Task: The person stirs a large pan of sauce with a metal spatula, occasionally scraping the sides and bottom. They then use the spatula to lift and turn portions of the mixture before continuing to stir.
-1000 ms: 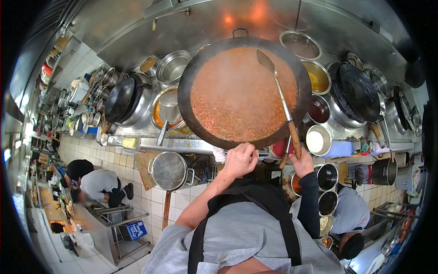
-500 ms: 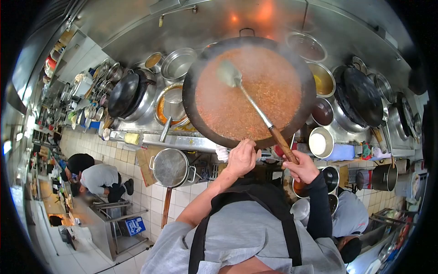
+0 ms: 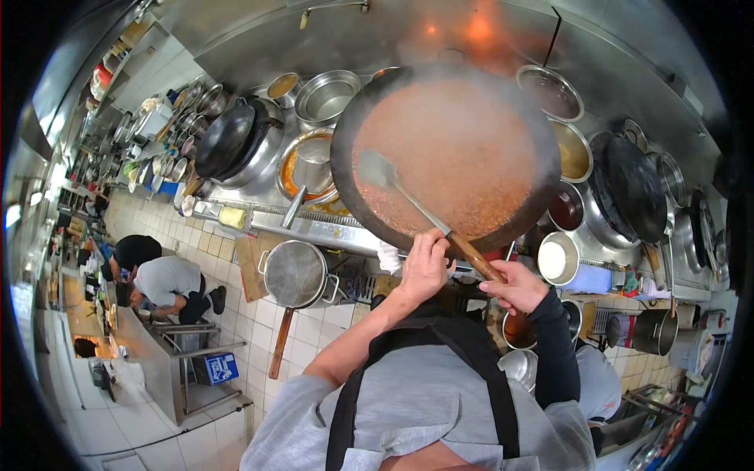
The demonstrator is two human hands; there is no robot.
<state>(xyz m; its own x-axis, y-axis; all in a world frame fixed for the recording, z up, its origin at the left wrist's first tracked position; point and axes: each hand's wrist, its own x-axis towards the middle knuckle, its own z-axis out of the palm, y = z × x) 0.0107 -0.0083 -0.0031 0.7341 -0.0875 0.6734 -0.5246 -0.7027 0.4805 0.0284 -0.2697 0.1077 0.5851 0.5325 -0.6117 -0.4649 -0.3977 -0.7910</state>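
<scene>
A very large dark wok (image 3: 345, 180) is filled with steaming reddish-brown minced food (image 3: 455, 157). My right hand (image 3: 518, 286) is closed around the wooden end of a long wok spatula (image 3: 424, 210). Its metal blade lies at the left side of the food, partly in it. At the wok's near rim, my left hand (image 3: 425, 267) is closed on the wok's edge or handle; the grip is partly hidden by the fingers. The spatula's shaft passes just beside the left hand. A white cloth (image 3: 389, 255) hangs to the left of that hand.
Left of the wok are a strainer (image 3: 314, 169) over an oily pan and a metal bowl (image 3: 327, 96). A pot of white contents (image 3: 558, 257) and a smaller black wok (image 3: 628, 188) stand right. A lidded pot (image 3: 294, 273) is lower left. Two people bend nearby, left (image 3: 169, 281) and right.
The spatula's blade has moved left and nearer to me through the food, and its shaft lies flatter. My right hand has shifted slightly. The view has tilted a little; both hands keep their grips.
</scene>
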